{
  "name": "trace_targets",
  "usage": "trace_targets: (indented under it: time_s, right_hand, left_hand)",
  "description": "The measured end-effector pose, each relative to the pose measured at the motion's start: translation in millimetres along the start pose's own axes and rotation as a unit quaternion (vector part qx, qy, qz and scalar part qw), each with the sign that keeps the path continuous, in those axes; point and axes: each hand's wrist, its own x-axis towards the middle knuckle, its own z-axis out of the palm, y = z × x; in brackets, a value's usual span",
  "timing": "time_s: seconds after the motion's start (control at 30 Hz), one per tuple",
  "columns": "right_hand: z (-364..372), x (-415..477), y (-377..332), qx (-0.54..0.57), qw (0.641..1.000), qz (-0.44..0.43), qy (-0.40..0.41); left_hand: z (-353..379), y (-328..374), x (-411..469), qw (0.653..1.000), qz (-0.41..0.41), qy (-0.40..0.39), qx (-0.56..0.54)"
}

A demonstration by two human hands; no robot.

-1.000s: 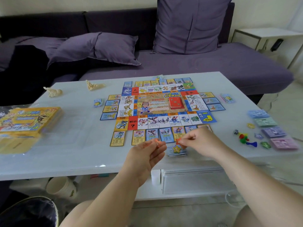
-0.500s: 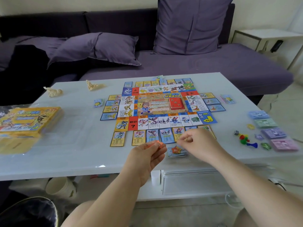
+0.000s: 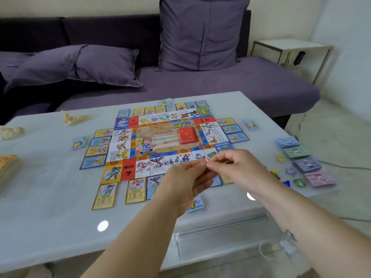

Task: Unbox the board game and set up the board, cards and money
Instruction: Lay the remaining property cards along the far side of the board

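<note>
- The left hand (image 3: 186, 185) and the right hand (image 3: 239, 169) meet fingertip to fingertip. Both have curled fingers pinching one small orange piece (image 3: 197, 163), which is too blurred to identify.
- A second ago the hands were apart and lower, near the table (image 3: 50, 207) edge, and the left alone held the piece. Now they are raised over the near edge of the board (image 3: 160, 141).
- I judge this to be fiddling with a small part, so setup is nearly done.
- The board lies flat with the red deck (image 3: 188, 134) at its centre and the property cards (image 3: 135, 190) ringed around it.
- The money stacks (image 3: 307, 164) sit in a row, well apart to the right.
- Only an edge of the yellow box (image 3: 8, 165) shows at the far left, so its contents cannot be told.
</note>
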Motion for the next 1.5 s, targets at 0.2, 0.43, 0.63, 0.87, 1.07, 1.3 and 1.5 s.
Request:
trace_targets:
  time_s: [0.2, 0.43, 0.63, 0.87, 1.07, 1.3, 1.5]
  right_hand:
    - [-53, 52, 14, 0.037, 0.994, 0.026, 0.099]
    - [-139, 151, 59, -0.154, 0.964, 0.037, 0.212]
    - [-157, 194, 90, -0.242, 0.953, 0.069, 0.166]
    - [-152, 211, 113, -0.252, 0.956, 0.066, 0.134]
    - [-138, 205, 78, -0.26, 0.958, 0.004, 0.121]
    - [-58, 200, 8, -0.125, 0.987, -0.027, -0.094]
    - [2, 241, -12, -0.009, 0.994, -0.043, -0.095]
  left_hand:
    - [36, 23, 58, 1.0, -0.005, -0.009, 0.024]
    - [62, 55, 124, 0.999, -0.027, -0.02, -0.023]
    - [59, 55, 162, 0.998, -0.029, -0.042, -0.04]
    - [54, 51, 183, 0.999, -0.006, -0.038, 0.01]
    - [50, 48, 188, 0.997, 0.002, -0.032, 0.067]
    - [15, 76, 191, 0.994, 0.012, -0.021, 0.107]
    - [-43, 116, 193, 0.995, 0.023, 0.001, 0.097]
